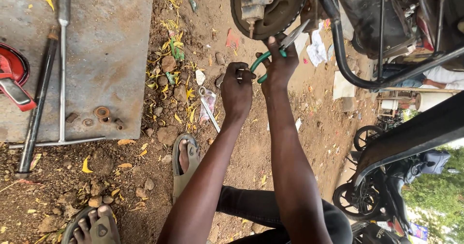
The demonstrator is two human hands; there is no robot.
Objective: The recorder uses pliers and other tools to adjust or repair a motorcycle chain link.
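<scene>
The vehicle frame [357, 77] fills the two o'clock quarter, its black tube curving just beside the work; a jerk of the arms could knock a wrist against it. The grey metal sheet [106, 55] lies at ten o'clock on the dirt, well apart, bearing a long T-handled wrench [62, 79], a dark bar [38, 99] and a few rusty washers [101, 112]; these look safe where they lie, though small parts near the sheet's edge might roll into the soil and be lost. The brake drum [270, 12] sits at twelve o'clock, its hub bolt pointing down. The right hand [280, 65] is closed around the green-handled pliers [275, 53], whose jaws reach up toward the drum's lower rim; what they bite on I cannot tell; if they slip, the knuckles would likely strike the drum's edge. The left hand [238, 91], just beside at nine o'clock of the right, is curled shut with its fingers at the lower green handle, so a sudden close could pinch them. A spanner [209, 107] lies below on the ground near the sandalled foot [184, 157]; stepping back might bury it.
</scene>
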